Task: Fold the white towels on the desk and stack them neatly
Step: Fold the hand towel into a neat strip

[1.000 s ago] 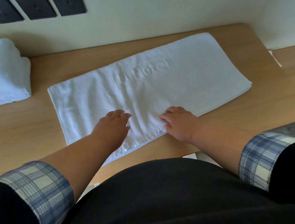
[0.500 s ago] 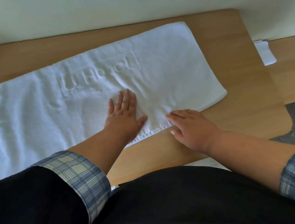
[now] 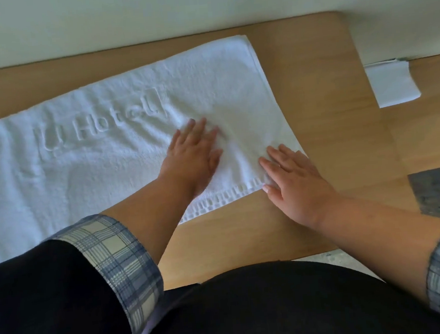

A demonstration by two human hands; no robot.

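White towel (image 3: 113,159): spread flat on wooden desk (image 3: 322,111). Left hand (image 3: 194,155): palm down, fingers straight, pressing the towel's right half, gripping nothing. Right hand (image 3: 294,184): flat, fingers extended on the towel's near right corner.

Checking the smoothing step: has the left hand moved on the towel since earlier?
Yes. The left hand slid right along the towel, from below the embossed lettering to beyond its right end, farther from the fringed hem.

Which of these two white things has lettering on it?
The large towel on the desk, embossed "Hotel"; the small white piece beyond its right edge is plain.
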